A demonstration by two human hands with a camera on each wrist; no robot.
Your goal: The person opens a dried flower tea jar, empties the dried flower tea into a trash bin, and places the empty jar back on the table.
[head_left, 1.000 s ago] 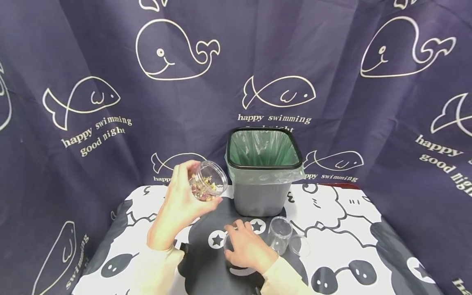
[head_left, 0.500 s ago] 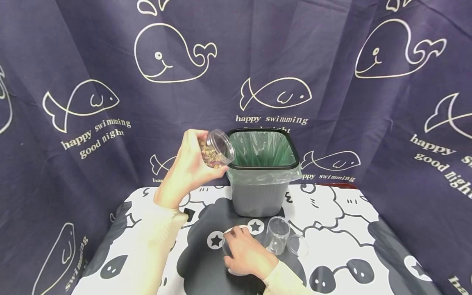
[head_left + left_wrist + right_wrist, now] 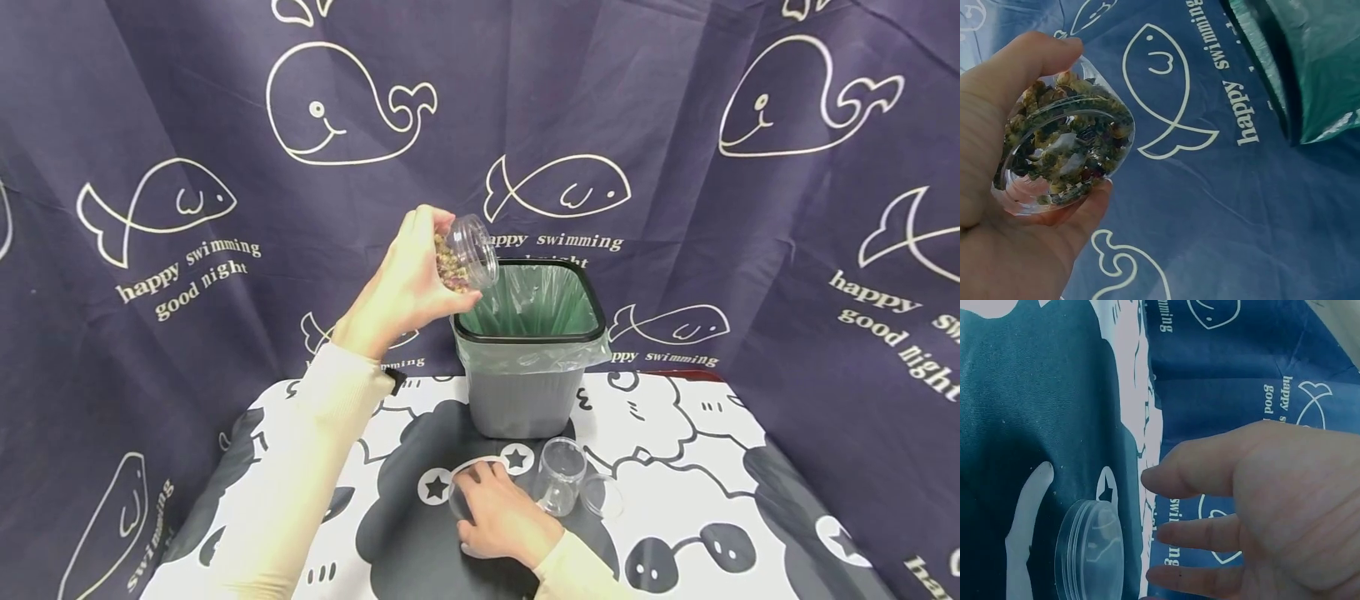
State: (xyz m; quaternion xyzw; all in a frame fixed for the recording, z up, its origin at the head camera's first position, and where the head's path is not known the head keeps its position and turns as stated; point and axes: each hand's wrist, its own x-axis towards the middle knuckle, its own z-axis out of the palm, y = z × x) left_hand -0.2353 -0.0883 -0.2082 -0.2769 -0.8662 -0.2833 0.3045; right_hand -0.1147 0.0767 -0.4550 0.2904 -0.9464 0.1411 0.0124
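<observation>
A clear plastic jar (image 3: 467,254) of dried flower buds is gripped by my left hand (image 3: 401,287), the thumb and fingers curled round its side. It tips to the right, its mouth overlapping the back left corner of the bin (image 3: 525,400) in the head view. Buds (image 3: 1066,156) still fill much of it in the left wrist view. My right hand (image 3: 504,518) is low over the table, fingers loosely extended above a clear round lid (image 3: 1091,556). The right wrist view shows a gap between that lid and the fingertips (image 3: 1159,478).
The bin has a black rim and a green-looking plastic liner (image 3: 543,304). Right of my right hand stands a second clear jar (image 3: 561,479), with another clear lid (image 3: 602,497) beside it. A dark blue curtain (image 3: 420,192) hangs behind the table.
My left hand has lifted the jar up and rightward, from left of the bin to its rim, and tilted it. The right hand stays almost where it was.
</observation>
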